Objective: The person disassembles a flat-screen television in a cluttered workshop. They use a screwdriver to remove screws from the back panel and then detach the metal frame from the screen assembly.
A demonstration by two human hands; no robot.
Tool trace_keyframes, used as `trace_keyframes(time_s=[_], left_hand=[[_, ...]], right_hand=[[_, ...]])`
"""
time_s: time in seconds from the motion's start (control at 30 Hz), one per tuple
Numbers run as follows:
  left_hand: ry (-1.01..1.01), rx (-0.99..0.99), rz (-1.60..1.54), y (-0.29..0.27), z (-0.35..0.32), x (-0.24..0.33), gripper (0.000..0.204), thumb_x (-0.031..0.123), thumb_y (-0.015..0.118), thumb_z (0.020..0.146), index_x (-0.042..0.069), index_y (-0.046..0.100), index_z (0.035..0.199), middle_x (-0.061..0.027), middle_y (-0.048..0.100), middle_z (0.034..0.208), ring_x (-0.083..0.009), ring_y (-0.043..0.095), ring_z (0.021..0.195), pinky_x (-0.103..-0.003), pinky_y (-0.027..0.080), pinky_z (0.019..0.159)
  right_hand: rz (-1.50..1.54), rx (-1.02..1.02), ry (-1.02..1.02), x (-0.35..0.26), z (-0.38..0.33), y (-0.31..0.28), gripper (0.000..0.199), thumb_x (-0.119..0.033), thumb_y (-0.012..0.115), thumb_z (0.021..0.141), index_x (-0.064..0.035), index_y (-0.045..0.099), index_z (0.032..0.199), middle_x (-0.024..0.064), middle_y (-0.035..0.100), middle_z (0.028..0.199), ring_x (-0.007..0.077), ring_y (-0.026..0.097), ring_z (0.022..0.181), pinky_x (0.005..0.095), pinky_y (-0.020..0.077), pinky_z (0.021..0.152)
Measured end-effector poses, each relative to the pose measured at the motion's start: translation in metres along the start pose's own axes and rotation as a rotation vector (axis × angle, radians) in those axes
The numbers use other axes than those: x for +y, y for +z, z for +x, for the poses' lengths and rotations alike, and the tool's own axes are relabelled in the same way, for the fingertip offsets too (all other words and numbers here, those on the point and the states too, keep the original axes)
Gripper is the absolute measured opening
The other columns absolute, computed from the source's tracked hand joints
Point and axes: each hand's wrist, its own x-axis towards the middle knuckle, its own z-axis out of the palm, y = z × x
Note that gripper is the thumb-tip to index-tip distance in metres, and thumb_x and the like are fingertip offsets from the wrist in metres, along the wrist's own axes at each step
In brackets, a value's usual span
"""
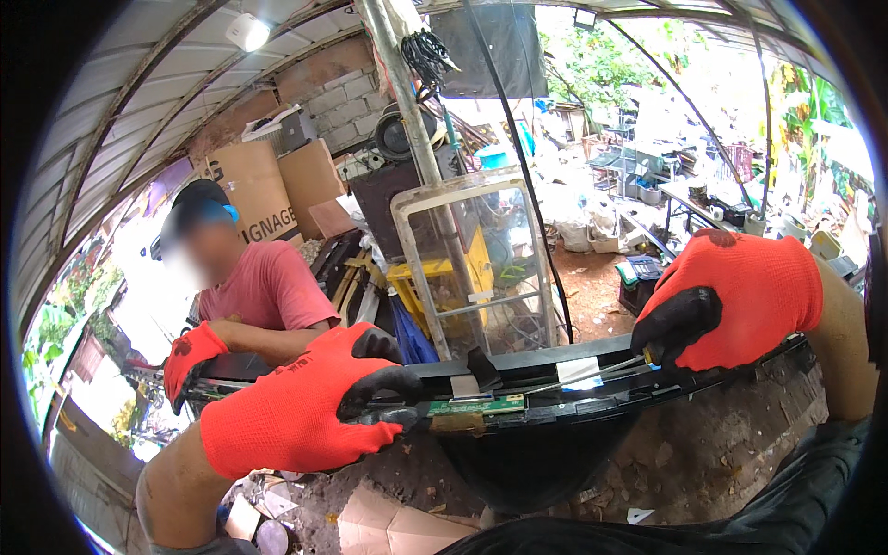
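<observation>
A flat black screen panel (546, 356) is held edge-up in front of me, with a narrow green circuit strip (476, 406) and a white ribbon tab on its near edge. My left hand (305, 407), in a red and black glove, grips the panel's edge beside the strip. In a matching glove, my right hand (726, 301) holds a thin screwdriver (592, 374) whose tip lies along the panel's edge toward the strip. A co-worker in a red shirt (264, 291) at the left holds the panel's far end with a gloved hand (190, 361).
A clear glass-fronted cabinet door (476, 268) leans on a metal post behind the panel. Cardboard boxes (259, 190) stand against a block wall at the back left. Scrap and tables fill the yard at the right. Dirt ground with cardboard pieces (388, 527) lies below.
</observation>
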Motion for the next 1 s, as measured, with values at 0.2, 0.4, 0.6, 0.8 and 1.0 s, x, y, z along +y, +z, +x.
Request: trace_keyframes(time_s=[0.2,0.4,0.6,0.8,1.0], left_hand=[[-0.012,-0.024,0.044,-0.004,-0.002,0.004,0.048,0.012,0.074,0.08,0.005,0.067,0.127,-0.0178,0.055,0.127,-0.0338,0.056,0.114,-0.041,0.045,0.102],[-0.072,-0.049,0.007,-0.005,0.01,0.006,0.05,0.012,0.075,0.08,0.008,0.067,0.129,-0.0196,0.053,0.13,-0.037,0.054,0.12,-0.042,0.044,0.106],[0.022,-0.076,-0.008,-0.009,0.011,0.0,0.047,0.016,0.075,0.082,0.011,0.067,0.129,-0.0192,0.052,0.122,-0.0373,0.053,0.114,-0.044,0.044,0.1],[-0.019,-0.08,0.024,-0.007,0.01,0.0,0.046,0.018,0.074,0.084,0.012,0.067,0.129,-0.0201,0.052,0.124,-0.0397,0.052,0.115,-0.046,0.042,0.102],[0.06,-0.005,0.026,-0.004,0.015,-0.002,0.034,0.024,0.07,0.089,0.012,0.069,0.121,-0.0174,0.051,0.109,-0.0374,0.052,0.102,-0.045,0.045,0.088]], right_hand=[[0.038,0.051,-0.127,0.005,-0.008,-0.001,0.027,-0.016,0.076,0.079,-0.0068,0.076,0.105,0.0122,0.076,0.089,0.0251,0.073,0.079,0.0339,0.0576,0.075],[0.067,0.096,-0.158,0.019,0.008,0.011,0.023,-0.016,0.076,0.077,-0.0082,0.075,0.099,0.01,0.074,0.086,0.027,0.071,0.076,0.0342,0.0576,0.073],[-0.335,0.239,-0.187,-0.004,-0.013,0.01,0.045,-0.023,0.084,0.064,-0.0101,0.076,0.107,0.0084,0.07,0.088,0.0309,0.069,0.073,0.0386,0.0558,0.066],[-0.251,0.27,-0.265,0.012,0.0,0.022,0.04,-0.023,0.078,0.068,-0.0135,0.073,0.106,0.0076,0.067,0.085,0.032,0.068,0.071,0.0408,0.0551,0.062],[-0.474,0.495,-0.325,-0.001,-0.006,0.042,0.041,-0.019,0.077,0.067,-0.0103,0.074,0.106,0.0065,0.065,0.083,0.029,0.066,0.069,0.0408,0.0511,0.056]])
